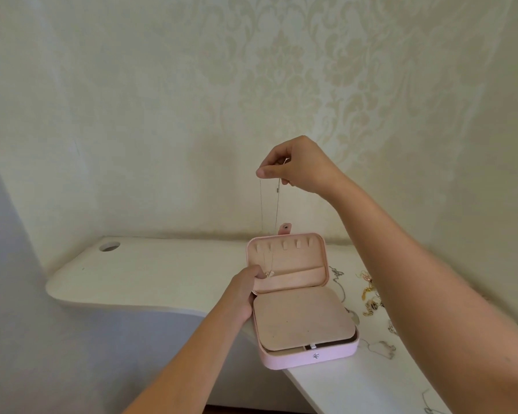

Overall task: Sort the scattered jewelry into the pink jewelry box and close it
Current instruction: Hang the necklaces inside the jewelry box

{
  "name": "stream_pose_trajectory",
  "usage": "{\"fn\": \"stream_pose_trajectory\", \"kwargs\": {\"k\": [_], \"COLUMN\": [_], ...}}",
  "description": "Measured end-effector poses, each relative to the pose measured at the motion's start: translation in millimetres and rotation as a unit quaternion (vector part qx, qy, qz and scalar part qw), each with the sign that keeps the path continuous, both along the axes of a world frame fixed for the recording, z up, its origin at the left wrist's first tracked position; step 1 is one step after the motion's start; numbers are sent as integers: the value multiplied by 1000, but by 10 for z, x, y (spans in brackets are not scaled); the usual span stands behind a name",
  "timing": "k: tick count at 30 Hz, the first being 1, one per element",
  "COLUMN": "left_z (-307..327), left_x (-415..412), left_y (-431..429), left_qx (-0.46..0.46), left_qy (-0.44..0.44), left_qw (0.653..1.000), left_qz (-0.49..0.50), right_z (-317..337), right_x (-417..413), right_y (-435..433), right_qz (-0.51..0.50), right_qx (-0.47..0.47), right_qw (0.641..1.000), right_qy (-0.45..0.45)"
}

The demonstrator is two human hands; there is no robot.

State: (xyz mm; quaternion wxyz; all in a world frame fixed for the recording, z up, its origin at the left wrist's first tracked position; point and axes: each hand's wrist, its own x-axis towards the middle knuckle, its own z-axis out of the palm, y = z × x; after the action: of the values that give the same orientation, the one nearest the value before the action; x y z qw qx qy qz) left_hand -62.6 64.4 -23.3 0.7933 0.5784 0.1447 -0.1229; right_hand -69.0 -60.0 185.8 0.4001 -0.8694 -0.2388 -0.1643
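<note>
The right grip [299, 167] pinches the necklace [277, 204] high, so I think its chain hangs straight into the box [311, 358] lid [293, 259] on the desk [162, 273]. The left grip [245, 292] holds the lid's left edge, probably to steady it.

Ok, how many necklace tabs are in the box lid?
5 tabs, in one row across the top of the open lid; the hanging necklace passes the left ones, none seems hidden.

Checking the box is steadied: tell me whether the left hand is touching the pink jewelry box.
Touching. Head view: the left hand grips the left edge of the pink jewelry box.
</note>
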Motion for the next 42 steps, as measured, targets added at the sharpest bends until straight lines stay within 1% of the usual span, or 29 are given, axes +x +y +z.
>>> {"fn": "stream_pose_trajectory", "kwargs": {"k": [7, 20, 29, 39, 42], "left_z": [-12, -42, -44, -46, -53], "left_x": [-6, 9, -2, -41, -40], "left_y": [9, 13, 17, 34, 32], "left_qx": [-6, -8, -13, -52, -52], "left_qy": [-6, -11, -11, -20, -17], "left_qw": [1000, 1000, 1000, 998, 998], "left_qz": [-1, -1, -1, -14, -15], "right_z": [10, -84, -171, -278, -319], "right_x": [44, 58, 43, 48, 53], "right_y": [56, 85, 101, 104, 99], "right_qz": [-4, -19, -15, -13, -8], "right_qx": [18, 61, 61, 60, 53], "right_qw": [1000, 998, 998, 998, 998], "right_qy": [-8, 4, 11, 16, 19]}}
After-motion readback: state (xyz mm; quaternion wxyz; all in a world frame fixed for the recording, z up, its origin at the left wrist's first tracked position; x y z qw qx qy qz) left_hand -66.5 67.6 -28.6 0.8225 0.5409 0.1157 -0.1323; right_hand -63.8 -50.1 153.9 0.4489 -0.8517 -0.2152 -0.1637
